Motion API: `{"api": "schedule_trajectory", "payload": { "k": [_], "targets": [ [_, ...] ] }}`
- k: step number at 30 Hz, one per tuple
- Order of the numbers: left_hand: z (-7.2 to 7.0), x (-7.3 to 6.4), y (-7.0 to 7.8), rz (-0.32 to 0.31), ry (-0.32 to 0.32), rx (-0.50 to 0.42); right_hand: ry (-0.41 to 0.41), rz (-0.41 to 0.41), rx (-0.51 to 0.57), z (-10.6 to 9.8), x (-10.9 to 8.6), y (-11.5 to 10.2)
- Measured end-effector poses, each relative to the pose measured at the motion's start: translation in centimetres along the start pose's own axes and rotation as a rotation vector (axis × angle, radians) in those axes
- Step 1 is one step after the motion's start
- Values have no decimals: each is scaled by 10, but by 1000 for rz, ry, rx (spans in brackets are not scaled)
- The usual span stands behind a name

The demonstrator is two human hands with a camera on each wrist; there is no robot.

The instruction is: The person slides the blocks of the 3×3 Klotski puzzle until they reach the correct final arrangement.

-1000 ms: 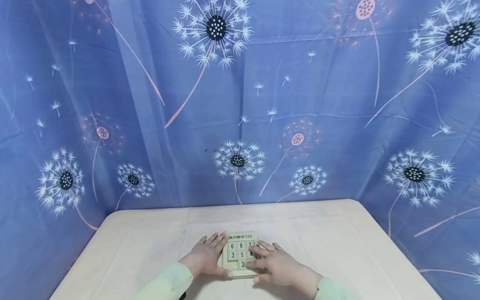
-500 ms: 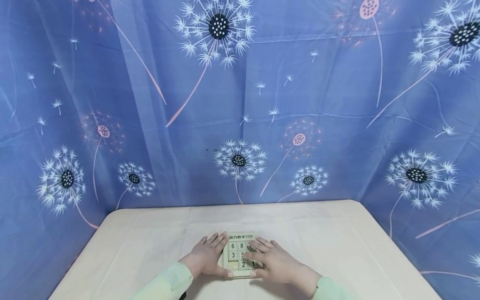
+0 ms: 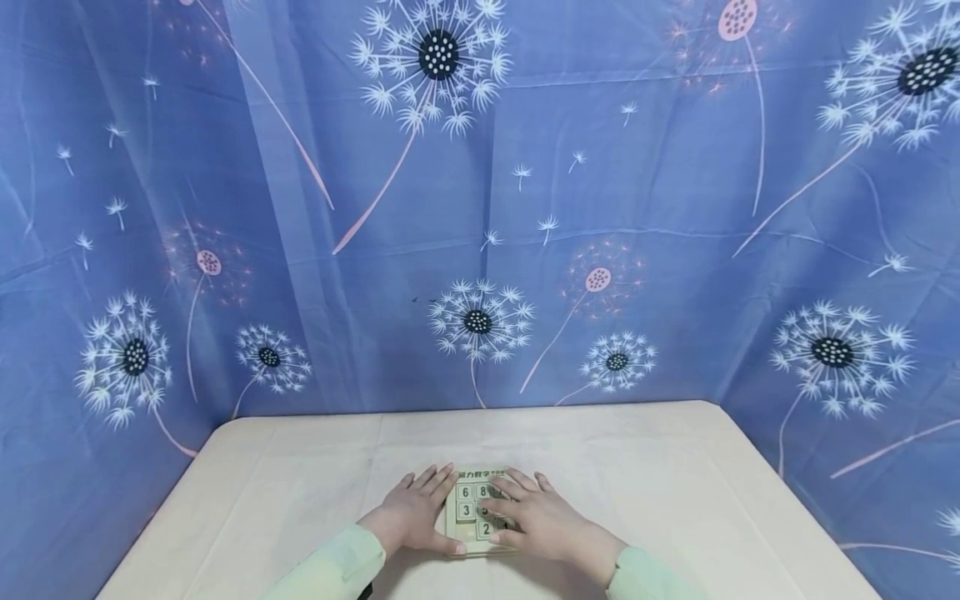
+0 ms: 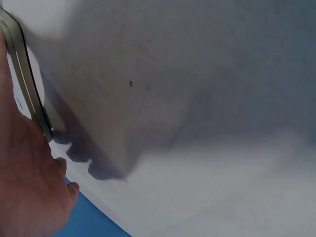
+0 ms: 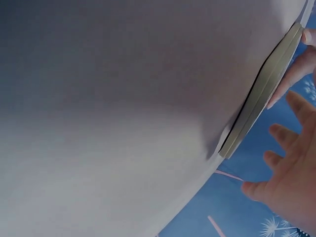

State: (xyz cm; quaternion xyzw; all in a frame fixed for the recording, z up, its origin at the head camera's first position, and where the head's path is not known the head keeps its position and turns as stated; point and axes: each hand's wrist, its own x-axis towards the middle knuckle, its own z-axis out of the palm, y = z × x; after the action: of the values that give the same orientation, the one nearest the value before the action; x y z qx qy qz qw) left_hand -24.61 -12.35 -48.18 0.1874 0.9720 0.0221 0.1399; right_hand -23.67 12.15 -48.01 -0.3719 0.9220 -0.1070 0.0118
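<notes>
A cream-coloured sliding number puzzle (image 3: 467, 547) lies flat on the table in the head view. Tiles 6, 8, 3 and 2 show clearly; the right hand's fingers cover the right column and part of the middle one. The lower-left slot has no tile. My left hand (image 3: 411, 512) rests at the puzzle's left edge, fingers spread, thumb at the lower-left corner. Over the right side reaches my right hand (image 3: 543, 517), its fingertips on or just above the tiles; contact cannot be told. Both wrist views show the puzzle's side edge (image 5: 261, 91) beside the hand.
A pale cloth-like surface covers the table (image 3: 315, 467). Behind it and at both sides hangs a blue curtain (image 3: 375, 333) printed with dandelions. Green sleeves (image 3: 326, 567) cover both forearms.
My right hand has shifted left and slightly up across the puzzle, its fingers changing place over the tiles. The left hand and the puzzle have stayed put.
</notes>
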Motion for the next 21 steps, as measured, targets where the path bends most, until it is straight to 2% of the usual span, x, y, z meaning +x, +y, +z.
{"api": "schedule_trajectory", "payload": {
  "k": [8,21],
  "targets": [
    [1,1,-1,-3,3,8,-64,28,9,-1,6,-3],
    [-1,-1,0,-3,-6,6,-95,37,-46,6,13,-9]
  ]
}}
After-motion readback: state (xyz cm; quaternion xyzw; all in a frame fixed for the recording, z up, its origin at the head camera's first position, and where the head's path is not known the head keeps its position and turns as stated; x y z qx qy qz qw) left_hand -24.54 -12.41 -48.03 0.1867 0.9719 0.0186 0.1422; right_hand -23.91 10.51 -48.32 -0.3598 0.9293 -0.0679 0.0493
